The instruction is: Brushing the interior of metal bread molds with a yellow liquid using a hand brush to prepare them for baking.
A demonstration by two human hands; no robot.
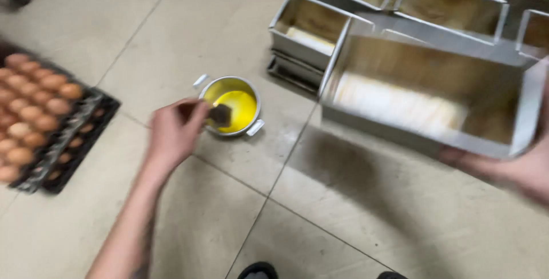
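The person's left hand (174, 133) is reaching down over a small round metal pot with two white side handles (231, 106), which is sitting on the pale tiled floor (354, 222) and holding bright yellow liquid. The fingers of that hand are curling closed around a dark brush (220, 114), whose head is dipping into the yellow liquid at the pot's near left side. The right hand (514, 170) is showing only in part at the right edge of the view, its fingers gripping from beneath the near right corner of a long rectangular metal loaf tin (429, 93), which is hanging tilted above the floor with its open side facing the camera; a pale strip of something, too blurred to make out, is lying along its inside. Behind that tin, more rectangular metal loaf tins (309, 30) are standing close together on the floor, one of them resting on a flatter metal piece. At the left edge, a stack of dark egg trays (86, 136) is sitting on the floor well apart from the pot, and rows of brown eggs (34, 107) are filling the top tray. The tips of dark shoes (260, 270) are peeking in at the bottom edge.
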